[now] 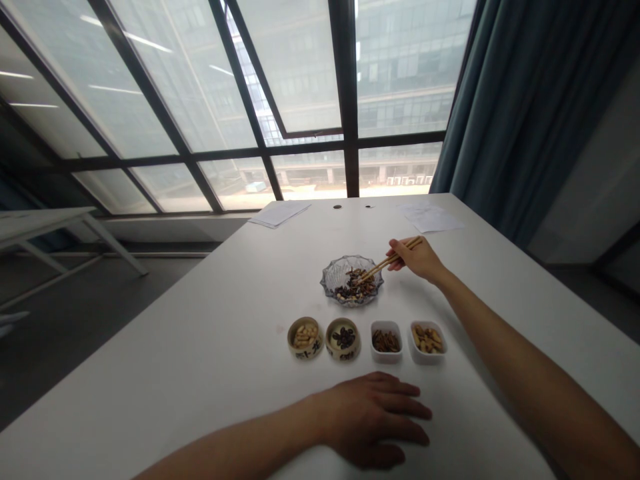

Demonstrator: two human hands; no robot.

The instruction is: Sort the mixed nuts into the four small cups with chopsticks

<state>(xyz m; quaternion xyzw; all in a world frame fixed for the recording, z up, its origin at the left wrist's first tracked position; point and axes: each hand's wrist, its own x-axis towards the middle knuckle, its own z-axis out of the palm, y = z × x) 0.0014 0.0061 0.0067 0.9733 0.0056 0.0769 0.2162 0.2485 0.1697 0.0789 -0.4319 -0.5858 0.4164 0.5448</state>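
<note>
**Right hand (417, 260)?**
Curled closed around a pair of wooden chopsticks (390, 260), gripped toward the upper ends. Tips angled down and to the left, reaching in among the dish contents. Anything pinched between the tips: cannot tell.

**Directly under the tips?**
One patterned glass dish (334, 275), just left of the right hand. Contents: a mixed heap of dark seeds and nuts (356, 287).

**Left hand (375, 420)?**
Open, palm down, fingers loosely spread, resting on the white table (200, 347). Nothing in its hold.

**Between the two hands?**
Row of four small containers, nearer the left hand. From the left: ceramic cup of peanuts (305, 339), ceramic cup of dark seeds (343, 339), white square dish of brown strips (386, 341), white square dish of pale nuts (428, 339).

**Beyond the right hand?**
Two loose sheets of paper near the far table edge, one ahead (430, 219), one farther left (279, 213). Past those, a large gridded window (300, 87). To the right, a teal curtain (520, 100).

**Far left of the left hand?**
A second white table (40, 223), well apart.
</note>
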